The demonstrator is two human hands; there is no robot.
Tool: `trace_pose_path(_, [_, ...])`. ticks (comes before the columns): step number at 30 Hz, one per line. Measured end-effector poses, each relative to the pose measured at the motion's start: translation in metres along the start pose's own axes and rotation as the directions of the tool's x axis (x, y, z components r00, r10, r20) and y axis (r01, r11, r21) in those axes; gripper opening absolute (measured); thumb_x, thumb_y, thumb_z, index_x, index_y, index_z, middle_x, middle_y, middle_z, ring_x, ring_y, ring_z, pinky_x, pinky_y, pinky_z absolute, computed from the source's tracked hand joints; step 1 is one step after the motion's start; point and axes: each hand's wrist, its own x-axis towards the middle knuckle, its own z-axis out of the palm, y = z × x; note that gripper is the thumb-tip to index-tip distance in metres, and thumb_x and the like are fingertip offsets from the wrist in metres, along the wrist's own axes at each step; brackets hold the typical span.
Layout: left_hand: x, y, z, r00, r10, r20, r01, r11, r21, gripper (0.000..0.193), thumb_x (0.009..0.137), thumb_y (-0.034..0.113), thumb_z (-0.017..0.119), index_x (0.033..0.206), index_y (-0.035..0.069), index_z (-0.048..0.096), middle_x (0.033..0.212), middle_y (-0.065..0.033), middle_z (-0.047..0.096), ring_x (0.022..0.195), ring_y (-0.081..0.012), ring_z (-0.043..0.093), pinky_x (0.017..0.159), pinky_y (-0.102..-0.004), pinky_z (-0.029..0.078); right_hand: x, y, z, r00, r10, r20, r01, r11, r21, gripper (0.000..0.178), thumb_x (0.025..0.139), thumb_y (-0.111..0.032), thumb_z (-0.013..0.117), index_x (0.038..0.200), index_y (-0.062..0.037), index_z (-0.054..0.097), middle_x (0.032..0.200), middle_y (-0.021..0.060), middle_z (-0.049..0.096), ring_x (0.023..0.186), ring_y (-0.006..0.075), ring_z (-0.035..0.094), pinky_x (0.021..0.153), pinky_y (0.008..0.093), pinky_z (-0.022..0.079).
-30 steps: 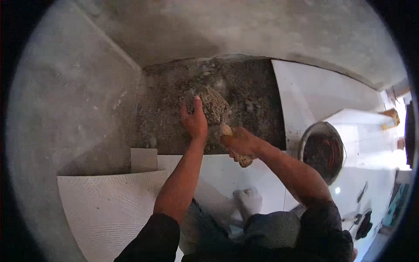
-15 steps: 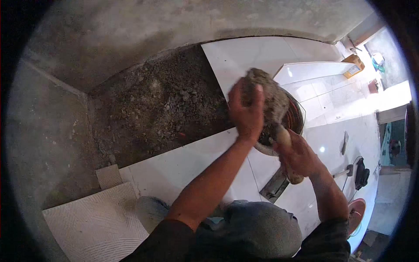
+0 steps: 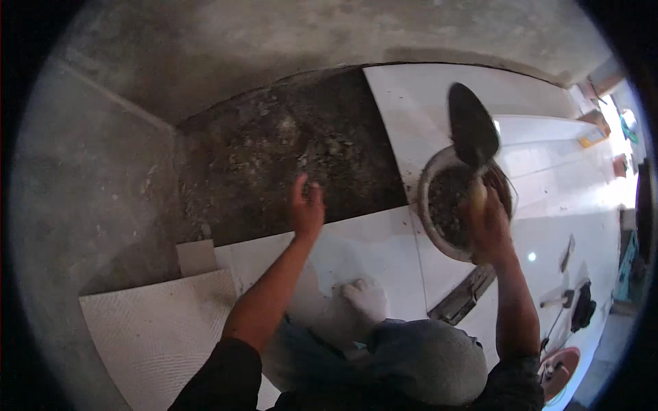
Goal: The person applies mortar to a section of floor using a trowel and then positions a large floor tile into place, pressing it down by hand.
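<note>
My right hand (image 3: 491, 222) grips the pale handle of a pointed trowel (image 3: 473, 123). Its dark blade tilts upward beyond the rim of a round bucket (image 3: 426, 222), and no heap of mortar lies on it. Grey, crumbly mortar (image 3: 447, 198) shows inside the bucket, partly hidden by my right hand. Further left, my left hand (image 3: 308, 211) is empty with its fingers apart. It hovers over the near edge of a rough patch of dark, loose mortar (image 3: 274, 154), bordered by white floor tiles (image 3: 384, 236).
A flat finishing trowel (image 3: 462, 296) lies near my knee. At lower left is a tile with its ribbed back up (image 3: 157, 329). Concrete walls (image 3: 240, 48) enclose the patch. Rightward are a hammer (image 3: 558, 301), a black cloth (image 3: 584, 308) and a reddish bowl (image 3: 561, 370).
The lump of mortar that sat on the trowel against my left hand is gone from it. My left hand has moved left over the patch. The trowel blade now points away, above the bucket.
</note>
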Motion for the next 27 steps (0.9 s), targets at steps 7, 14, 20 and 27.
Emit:
trace_pose_path(7, [0.086, -0.097, -0.172, 0.845, -0.041, -0.533, 0.408, 0.693, 0.594, 0.064, 0.097, 0.045, 0.043, 0.145, 0.007, 0.025, 0.150, -0.0204, 0.021, 0.141, -0.0378, 0.013, 0.112, -0.0540, 0.017, 0.118, -0.073, 0.220, 0.829, 0.127, 0.545, -0.263, 0.948, 0.179, 0.049, 0.089, -0.036, 0.059, 0.113, 0.0058, 0.050, 0.102, 0.0258, 0.063, 0.095, 0.0380, 0.064, 0.080, 0.0431, 0.050])
trace_pose_path(14, [0.120, -0.106, -0.214, 0.909, -0.211, -0.361, 0.405, 0.653, 0.640, 0.077, 0.094, 0.061, 0.028, 0.147, 0.006, 0.023, 0.151, -0.0250, 0.014, 0.140, -0.0469, 0.006, 0.111, -0.0603, 0.009, 0.198, -0.064, 0.277, 0.809, 0.179, 0.560, -0.001, 0.953, -0.303, 0.058, 0.088, -0.035, 0.058, 0.127, 0.0045, 0.043, 0.115, 0.0280, 0.059, 0.107, 0.0404, 0.059, 0.089, 0.0464, 0.051])
trace_pose_path(20, [0.100, -0.133, -0.131, 0.947, 0.004, -0.321, 0.136, 0.902, 0.410, 0.082, 0.090, 0.068, 0.030, 0.145, 0.007, 0.030, 0.149, -0.0225, 0.024, 0.139, -0.0408, 0.018, 0.112, -0.0579, 0.012, 0.127, -0.055, 0.304, 0.661, -0.014, 0.750, 0.207, 0.964, -0.164, 0.052, 0.087, -0.032, 0.062, 0.124, 0.0003, 0.047, 0.103, 0.0235, 0.063, 0.093, 0.0338, 0.063, 0.079, 0.0443, 0.052])
trace_pose_path(27, [0.092, -0.086, -0.056, 0.910, -0.018, -0.414, 0.070, 0.991, 0.110, 0.074, 0.090, 0.060, 0.047, 0.143, 0.011, 0.035, 0.145, -0.0195, 0.032, 0.136, -0.0371, 0.029, 0.109, -0.0544, 0.024, 0.082, -0.064, 0.312, 0.306, -0.017, 0.952, -0.197, 0.977, 0.081, 0.033, 0.091, -0.030, 0.058, 0.108, -0.0023, 0.051, 0.071, 0.0078, 0.058, 0.059, 0.0168, 0.059, 0.052, 0.0337, 0.051])
